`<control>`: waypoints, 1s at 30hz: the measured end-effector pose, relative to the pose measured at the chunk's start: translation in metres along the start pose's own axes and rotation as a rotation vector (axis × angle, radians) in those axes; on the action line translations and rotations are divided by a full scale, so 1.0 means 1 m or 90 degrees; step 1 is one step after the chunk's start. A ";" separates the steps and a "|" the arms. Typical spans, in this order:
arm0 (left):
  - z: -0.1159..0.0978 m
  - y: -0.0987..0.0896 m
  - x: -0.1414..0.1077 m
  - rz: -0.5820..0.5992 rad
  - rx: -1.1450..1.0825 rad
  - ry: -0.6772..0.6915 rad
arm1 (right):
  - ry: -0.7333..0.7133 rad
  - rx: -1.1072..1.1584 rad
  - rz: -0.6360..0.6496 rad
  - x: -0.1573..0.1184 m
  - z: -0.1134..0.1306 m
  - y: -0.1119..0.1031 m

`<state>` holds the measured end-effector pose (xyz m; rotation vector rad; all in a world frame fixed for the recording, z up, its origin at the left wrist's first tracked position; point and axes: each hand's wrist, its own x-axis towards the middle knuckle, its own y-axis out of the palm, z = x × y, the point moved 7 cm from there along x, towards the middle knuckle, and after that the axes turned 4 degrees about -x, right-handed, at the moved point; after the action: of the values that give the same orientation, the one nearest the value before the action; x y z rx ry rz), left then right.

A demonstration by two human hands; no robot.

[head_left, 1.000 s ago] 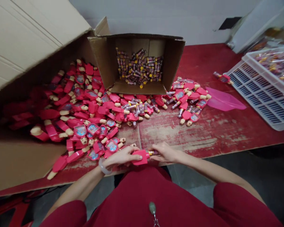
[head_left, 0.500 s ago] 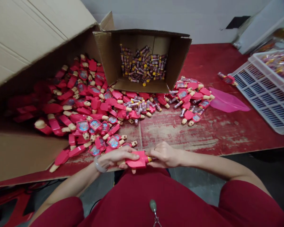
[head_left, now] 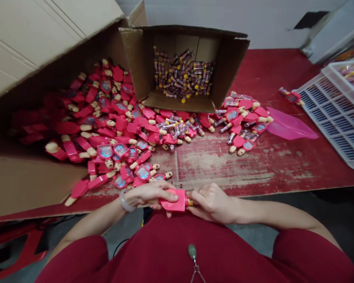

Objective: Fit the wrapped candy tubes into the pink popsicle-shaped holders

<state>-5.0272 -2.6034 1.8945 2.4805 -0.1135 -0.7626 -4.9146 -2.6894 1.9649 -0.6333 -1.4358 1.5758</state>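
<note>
My left hand (head_left: 157, 195) is closed around a pink plastic toy (head_left: 177, 199), its thumb pressed on the flat face. The toy lies sideways just above my lap, at the table's near edge. At its right end, my right hand (head_left: 212, 202) grips a small clear tube (head_left: 191, 202) with a yellow band, which meets the toy's pink neck. Most of the tube is hidden by my fingers. Beyond my hands lies a heap of similar pink toys (head_left: 120, 151) with cream-coloured ends, some showing blue picture faces. Several clear tubes (head_left: 177, 127) rest on the heap.
A cardboard box (head_left: 191, 105) on its side holds many yellow-capped tubes. A larger carton (head_left: 32, 35) stands at left, toys spilling from it. A pink plastic piece (head_left: 292, 125) and a white basket (head_left: 327, 114) are on the right of the worn red table (head_left: 283, 169).
My view has shifted slightly, so the table's contents sit a little differently in frame. Both hands keep their hold, and my right hand has turned a little around the tube.
</note>
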 end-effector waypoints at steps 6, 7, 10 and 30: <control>-0.022 0.004 -0.016 -0.088 0.107 0.040 | 0.043 0.004 -0.037 0.000 0.005 -0.015; -0.027 0.002 -0.017 -0.109 0.137 0.051 | 0.052 0.012 -0.038 0.001 0.003 -0.017; -0.042 -0.003 -0.020 -0.158 0.239 0.094 | 0.087 0.059 -0.024 0.003 -0.008 -0.022; -0.060 0.005 -0.005 -0.321 0.510 0.172 | 0.092 -0.211 0.090 0.014 -0.074 0.014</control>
<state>-4.9989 -2.5784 1.9411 3.4226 0.3967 -0.6373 -4.8634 -2.6388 1.9399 -1.0423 -1.5834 1.3750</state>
